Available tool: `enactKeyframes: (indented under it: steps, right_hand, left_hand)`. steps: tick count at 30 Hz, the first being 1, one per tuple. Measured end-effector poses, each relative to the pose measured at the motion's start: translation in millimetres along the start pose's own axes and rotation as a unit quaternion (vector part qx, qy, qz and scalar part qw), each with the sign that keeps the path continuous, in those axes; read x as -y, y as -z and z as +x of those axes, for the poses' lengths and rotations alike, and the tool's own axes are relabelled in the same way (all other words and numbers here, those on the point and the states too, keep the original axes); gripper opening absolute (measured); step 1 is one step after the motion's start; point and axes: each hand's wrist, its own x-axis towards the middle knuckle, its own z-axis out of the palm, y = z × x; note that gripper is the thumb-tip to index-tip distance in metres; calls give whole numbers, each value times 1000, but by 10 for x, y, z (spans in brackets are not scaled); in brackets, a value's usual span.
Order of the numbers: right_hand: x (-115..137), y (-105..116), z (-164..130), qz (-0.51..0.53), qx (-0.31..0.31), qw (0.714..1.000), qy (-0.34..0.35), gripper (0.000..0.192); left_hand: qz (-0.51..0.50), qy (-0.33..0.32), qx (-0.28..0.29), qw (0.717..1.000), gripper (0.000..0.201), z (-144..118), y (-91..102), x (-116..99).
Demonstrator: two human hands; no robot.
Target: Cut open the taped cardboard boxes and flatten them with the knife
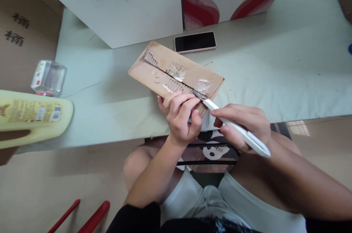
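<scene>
Evidently L hand grips the carton to steady it; R hand grasps the white cutter, blade prob. in seam.

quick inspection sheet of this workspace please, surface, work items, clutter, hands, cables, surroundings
Surface: pale green table covering, with slight creases toward the near edge.
Work items: cardboard box, top torn along its seam, clear tape on it; white knife, blade at the seam.
Clutter: phone, screen dark; clear container; yellow jug; white box; red-and-white carton.
Hands: left hand holds the box's near side; right hand grips the knife.
Cables: nothing seen.
Surroundings: large brown carton at left; red bars by the floor.
</scene>
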Motion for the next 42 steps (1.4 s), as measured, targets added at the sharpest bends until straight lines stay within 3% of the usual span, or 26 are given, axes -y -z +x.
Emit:
enactKeyframes:
  steps: [11,17,25,34,42]
  right_hand:
    - [84,5,32,-98,-28,994,26,29]
    - [64,-16,54,-112,-59,991,42,26]
    - [45,-43,96,-152,-44,985,61,23]
    - [119,78,51,-174,-11,983,51,25]
    - [60,-28,57,-195,-20,979,61,25]
  left_hand:
    - [4,-9,7,1000,26,-13,-6,17]
    - [50,-18,5,999,35,0,-14,28]
    - [19,-17,-6,1000,29,17,-27,26]
    - [-26,-11,-8,1000,24,14,-47,26]
    - [-33,-15,2,999,23,13,-39,47]
